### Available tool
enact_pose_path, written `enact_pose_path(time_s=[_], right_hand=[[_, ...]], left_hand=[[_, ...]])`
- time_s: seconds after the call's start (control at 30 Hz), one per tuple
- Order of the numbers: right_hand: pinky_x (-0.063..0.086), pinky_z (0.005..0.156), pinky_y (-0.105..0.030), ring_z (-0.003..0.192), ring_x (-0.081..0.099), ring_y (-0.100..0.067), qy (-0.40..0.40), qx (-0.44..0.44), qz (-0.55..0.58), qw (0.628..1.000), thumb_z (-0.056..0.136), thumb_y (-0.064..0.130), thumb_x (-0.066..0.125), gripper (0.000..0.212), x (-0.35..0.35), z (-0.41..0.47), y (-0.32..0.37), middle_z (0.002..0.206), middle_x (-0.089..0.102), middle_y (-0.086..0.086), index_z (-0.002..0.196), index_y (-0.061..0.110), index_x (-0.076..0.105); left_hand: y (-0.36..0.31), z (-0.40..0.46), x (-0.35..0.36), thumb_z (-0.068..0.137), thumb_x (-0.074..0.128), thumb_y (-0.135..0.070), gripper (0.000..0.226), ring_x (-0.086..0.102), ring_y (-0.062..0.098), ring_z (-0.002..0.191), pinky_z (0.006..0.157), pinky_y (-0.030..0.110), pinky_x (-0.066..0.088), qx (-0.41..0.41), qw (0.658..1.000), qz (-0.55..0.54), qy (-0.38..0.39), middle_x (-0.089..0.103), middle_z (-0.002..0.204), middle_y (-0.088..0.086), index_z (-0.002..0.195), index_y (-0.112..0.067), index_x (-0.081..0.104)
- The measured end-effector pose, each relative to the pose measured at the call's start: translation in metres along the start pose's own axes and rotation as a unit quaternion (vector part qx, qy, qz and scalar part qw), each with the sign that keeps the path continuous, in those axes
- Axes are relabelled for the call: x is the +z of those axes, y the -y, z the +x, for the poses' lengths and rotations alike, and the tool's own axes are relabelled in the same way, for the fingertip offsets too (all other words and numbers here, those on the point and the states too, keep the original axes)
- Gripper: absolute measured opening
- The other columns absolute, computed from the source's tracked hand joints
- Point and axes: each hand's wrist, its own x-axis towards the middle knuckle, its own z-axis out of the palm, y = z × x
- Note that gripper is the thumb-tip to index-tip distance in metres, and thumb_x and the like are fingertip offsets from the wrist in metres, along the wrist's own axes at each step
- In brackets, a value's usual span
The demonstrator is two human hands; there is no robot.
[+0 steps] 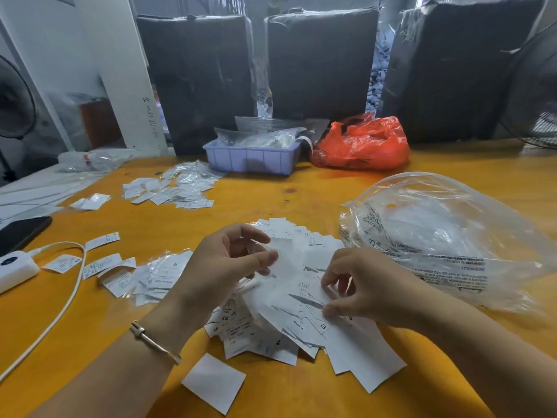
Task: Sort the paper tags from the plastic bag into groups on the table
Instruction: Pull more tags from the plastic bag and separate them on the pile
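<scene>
Paper tags (289, 300) heaped near centre on the yellow table (301, 188), the emptied plastic bag (446, 236) to the right. Thin, light, slick stuff, best pinched at an edge. Left hand (229, 260) pinches one tag between thumb and fingertips; right hand (355, 285) pinches another on the heap.

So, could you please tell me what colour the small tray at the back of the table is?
The tray is pale lavender-blue, seen in the head view.
</scene>
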Motion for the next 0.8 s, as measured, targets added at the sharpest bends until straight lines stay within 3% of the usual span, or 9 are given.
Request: enact_pose_path(time_s=[0.17, 0.3, 0.37, 0.43, 0.5, 0.6, 0.67, 0.8], right_hand=[[0.052, 0.075, -0.036, 0.08, 0.06, -0.012, -0.008, -0.02, -0.045, 0.999, 0.082, 0.029, 0.071, 0.015, 0.001, -0.002, 0.001, 0.09, 0.06, 0.005, 0.088, 0.015, 0.07], [0.051, 0.067, -0.039, 0.069, 0.059, -0.016, -0.051, -0.021, -0.058, 0.997, 0.082, 0.021, 0.064, 0.015, 0.001, -0.002, 0.0, 0.075, 0.063, -0.001, 0.073, 0.01, 0.067], [0.052, 0.059, -0.034, 0.063, 0.061, -0.016, -0.1, 0.005, -0.036, 0.994, 0.081, 0.02, 0.065, 0.015, 0.002, -0.001, -0.001, 0.069, 0.065, -0.002, 0.07, 0.011, 0.069], [0.049, 0.053, -0.029, 0.056, 0.061, -0.013, -0.173, 0.051, 0.08, 0.98, 0.08, 0.015, 0.068, 0.012, 0.0, 0.001, -0.004, 0.062, 0.067, -0.001, 0.068, 0.014, 0.071], [0.05, 0.05, -0.026, 0.057, 0.062, -0.013, -0.218, 0.094, 0.261, 0.936, 0.08, 0.005, 0.068, 0.016, -0.005, 0.002, -0.008, 0.063, 0.07, -0.004, 0.067, 0.014, 0.071], [0.052, 0.049, -0.022, 0.07, 0.072, -0.023, -0.166, 0.129, 0.498, 0.842, 0.083, 0.0, 0.065, 0.01, -0.012, 0.001, -0.01, 0.081, 0.075, -0.013, 0.079, 0.009, 0.067], [0.052, 0.049, -0.022, 0.076, 0.073, -0.03, -0.112, 0.127, 0.568, 0.805, 0.078, 0.004, 0.066, 0.01, -0.013, 0.001, -0.008, 0.089, 0.074, -0.019, 0.088, 0.007, 0.064], [0.052, 0.049, -0.023, 0.073, 0.072, -0.03, -0.073, 0.107, 0.581, 0.804, 0.069, 0.013, 0.068, 0.025, -0.012, 0.001, -0.005, 0.092, 0.073, -0.023, 0.092, 0.004, 0.063]], left_hand=[[0.002, 0.001, 0.0, 0.074, 0.073, -0.035, 0.026, 0.051, 0.016, 0.051, 0.05, 0.021, 0.042, 0.004, 1.0, 0.011, -0.001, 0.062, 0.06, 0.004, 0.077, -0.009, 0.074], [0.002, 0.001, -0.001, 0.071, 0.076, -0.036, 0.024, 0.052, 0.015, 0.05, 0.05, 0.021, 0.045, -0.009, 1.0, 0.007, 0.022, 0.059, 0.059, 0.003, 0.081, -0.013, 0.075], [0.002, 0.0, -0.001, 0.067, 0.079, -0.034, 0.025, 0.058, 0.015, 0.054, 0.053, 0.021, 0.047, -0.017, 0.999, 0.014, 0.038, 0.064, 0.063, 0.004, 0.085, -0.017, 0.075], [0.001, -0.001, -0.002, 0.063, 0.083, -0.03, 0.032, 0.064, 0.016, 0.061, 0.056, 0.021, 0.051, -0.021, 0.998, 0.022, 0.056, 0.07, 0.072, 0.005, 0.092, -0.019, 0.075], [0.0, -0.001, -0.002, 0.062, 0.085, -0.025, 0.037, 0.067, 0.017, 0.066, 0.06, 0.021, 0.053, -0.024, 0.997, 0.015, 0.072, 0.072, 0.078, 0.007, 0.097, -0.018, 0.074], [0.0, -0.002, -0.001, 0.064, 0.084, -0.025, 0.029, 0.068, 0.013, 0.071, 0.064, 0.018, 0.052, -0.017, 0.996, 0.018, 0.082, 0.073, 0.081, 0.005, 0.091, -0.019, 0.077], [-0.001, -0.003, -0.001, 0.066, 0.081, -0.028, 0.021, 0.068, 0.008, 0.074, 0.063, 0.013, 0.05, -0.004, 0.996, 0.028, 0.084, 0.075, 0.084, 0.004, 0.085, -0.019, 0.079], [-0.003, -0.002, -0.003, 0.072, 0.084, -0.028, 0.014, 0.068, 0.01, 0.082, 0.068, 0.014, 0.051, 0.012, 0.996, 0.034, 0.077, 0.075, 0.088, 0.004, 0.079, -0.019, 0.077]])
